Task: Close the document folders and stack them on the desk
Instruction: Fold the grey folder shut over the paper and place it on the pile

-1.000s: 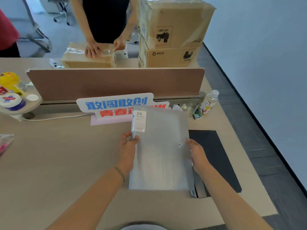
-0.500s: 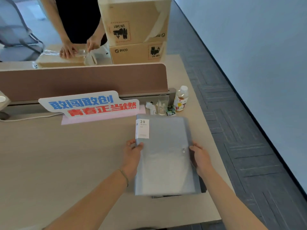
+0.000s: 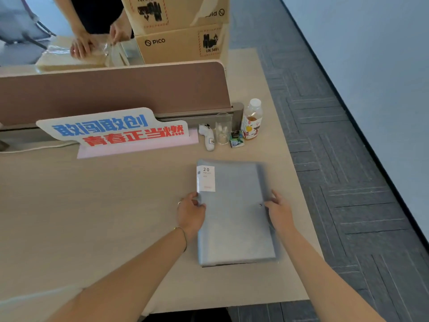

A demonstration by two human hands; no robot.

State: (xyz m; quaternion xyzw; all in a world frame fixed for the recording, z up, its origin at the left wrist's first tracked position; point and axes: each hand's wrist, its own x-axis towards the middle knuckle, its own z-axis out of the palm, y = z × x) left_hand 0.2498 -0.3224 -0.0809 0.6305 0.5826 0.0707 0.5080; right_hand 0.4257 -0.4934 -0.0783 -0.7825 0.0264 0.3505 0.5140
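A translucent grey folder (image 3: 234,219) lies closed and flat on the desk (image 3: 92,205), with a white "20" label at its top left corner. Beneath it a dark folder edge (image 3: 229,265) shows along the near side. My left hand (image 3: 190,213) grips the grey folder's left edge, thumb on top. My right hand (image 3: 279,211) holds its right edge beside the snap button. The grey folder sits almost squarely over the dark one.
A blue-and-red lettered sign (image 3: 116,130) on a pink base stands behind. A glass (image 3: 223,132), a drink bottle (image 3: 251,119), a white device (image 3: 207,137) and a small carton (image 3: 236,140) sit by the brown divider (image 3: 116,91). The desk's right edge is close to the folders. Another person handles a package beyond, next to cardboard boxes (image 3: 181,40).
The grey folder has moved right and down onto the dark folder, which is now almost fully covered. Both hands have stayed on its edges while the view shifted.
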